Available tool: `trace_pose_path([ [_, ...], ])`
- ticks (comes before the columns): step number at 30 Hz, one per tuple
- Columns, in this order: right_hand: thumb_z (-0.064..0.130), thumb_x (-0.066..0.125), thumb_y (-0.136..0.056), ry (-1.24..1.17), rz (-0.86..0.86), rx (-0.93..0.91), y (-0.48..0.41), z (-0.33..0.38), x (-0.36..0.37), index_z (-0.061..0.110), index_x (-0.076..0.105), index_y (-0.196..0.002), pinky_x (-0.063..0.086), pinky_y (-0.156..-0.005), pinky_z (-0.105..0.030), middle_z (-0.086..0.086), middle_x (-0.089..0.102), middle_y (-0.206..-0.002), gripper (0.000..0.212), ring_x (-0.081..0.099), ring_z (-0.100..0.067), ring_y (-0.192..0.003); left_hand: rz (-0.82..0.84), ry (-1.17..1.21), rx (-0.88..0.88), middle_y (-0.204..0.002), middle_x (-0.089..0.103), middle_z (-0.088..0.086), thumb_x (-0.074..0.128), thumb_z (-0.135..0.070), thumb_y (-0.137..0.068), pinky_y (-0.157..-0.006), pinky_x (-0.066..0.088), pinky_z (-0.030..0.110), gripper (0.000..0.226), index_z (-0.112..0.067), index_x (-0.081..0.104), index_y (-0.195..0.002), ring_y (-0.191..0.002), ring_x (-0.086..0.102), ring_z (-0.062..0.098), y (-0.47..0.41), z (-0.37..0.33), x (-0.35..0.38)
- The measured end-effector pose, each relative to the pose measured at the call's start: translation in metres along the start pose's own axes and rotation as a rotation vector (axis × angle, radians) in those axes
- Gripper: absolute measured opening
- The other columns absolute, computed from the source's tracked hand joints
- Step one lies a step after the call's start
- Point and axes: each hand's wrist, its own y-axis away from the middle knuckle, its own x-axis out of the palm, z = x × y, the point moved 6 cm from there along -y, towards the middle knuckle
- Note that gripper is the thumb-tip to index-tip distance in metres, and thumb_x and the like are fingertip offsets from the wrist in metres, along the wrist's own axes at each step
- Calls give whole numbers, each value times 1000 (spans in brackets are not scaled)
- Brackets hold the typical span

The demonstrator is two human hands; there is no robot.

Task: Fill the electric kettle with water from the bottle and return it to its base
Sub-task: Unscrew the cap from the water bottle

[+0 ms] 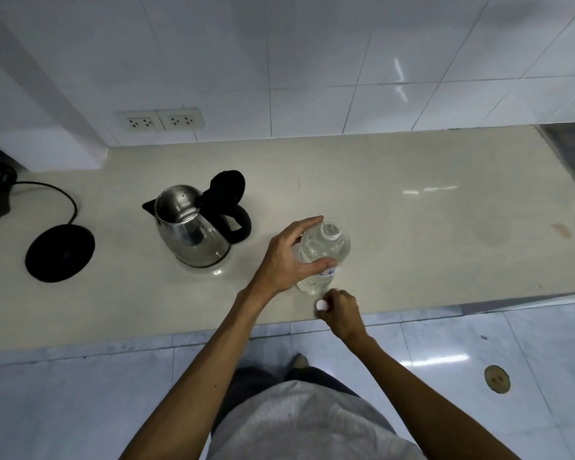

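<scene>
The left hand (287, 257) has its grip clamped round the uncapped bottle (322, 257) on the table (412, 227), the right hand (341, 310) pinches the cap (321, 305), and the open-lidded kettle (193, 227) stands off its base (59, 252).

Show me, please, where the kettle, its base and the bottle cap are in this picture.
kettle (193, 234): head view, on its steel body.
base (60, 253): head view, middle of the black disc.
bottle cap (321, 305): head view, on its white top, at the right hand's fingertips.

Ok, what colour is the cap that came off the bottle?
White. The cap sits in the right hand, clearest in the head view.
</scene>
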Motion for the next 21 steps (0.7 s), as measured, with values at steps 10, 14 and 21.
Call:
trace_pose_path([
  [10, 25, 93, -70, 0, 26, 13, -6, -3, -5, 0, 70, -97, 37, -62, -20, -12, 67, -96, 43, 58, -22, -76, 8, 11, -15, -143, 64, -7, 95, -35, -72, -112, 50, 36, 85, -20, 58, -147, -131, 60, 8, -1, 5, 0],
  [14, 29, 93, -70, -153, -135, -7, 3, 4, -51, 6, 66, -122, 47, -66, -16, -11, 70, -109, 63, 66, -21, -79, 39, 36, -53, -153, 57, -8, 93, -44, -70, -115, 45, 28, 99, -20, 49, -155, -139, 54, 6, -1, 9, -3],
  [21, 61, 88, -62, -380, -19, -282, 14, 60, -121, 26, 36, -152, 48, -98, -27, 8, 50, -148, 109, 54, -9, -128, 6, 108, -314, -148, 61, -10, 67, -54, -87, -118, 44, 43, 68, -23, 57, -147, -138, 55, 10, 27, 78, -6],
])
